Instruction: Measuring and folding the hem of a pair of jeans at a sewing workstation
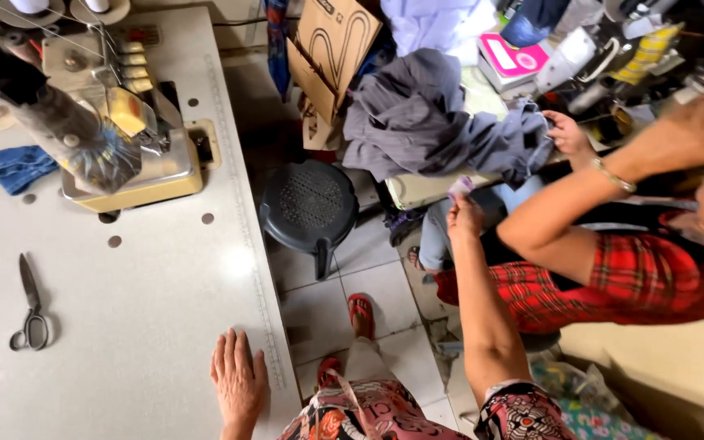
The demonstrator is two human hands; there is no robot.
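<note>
One view, from your head camera, looking down.

Worktop (pixel 124 326): pale grey, long, with a measuring strip along its right edge. Your left hand (pixel 238 383) lies flat on its near edge, palm down, grip spread and holding nothing.

Your right hand (pixel 464 213) is stretched out to the right, well away from the worktop, its grip pinching a small pale slip (pixel 459 188) between fingertips. The slip sits just below the grey cloth.

One pair of scissors (pixel 31 308), dark-handled, lies on the worktop's left side, well apart from your left hand.

One sewing machine (pixel 124 138), cream and yellow, stands at the far end of the worktop; one blue cloth scrap (pixel 19 167) lies to its left.

One dark round stool (pixel 310 204) stands on the tiled floor between the worktop and the second person.

One heap of grey cloth (pixel 425 118) rests on a low table; a small hand (pixel 568 134) touches its right end.

One brown cardboard box (pixel 332 49), opened and tilted, stands behind the stool, with dark curved marks on its flap.

One flat pink and white package (pixel 515 59), rectangular, lies beyond the grey cloth.

One person in a red plaid top (pixel 637 277) leans in from the right, a bracelet on the raised wrist.

Two red sandals (pixel 360 314) on your feet show below.
</note>
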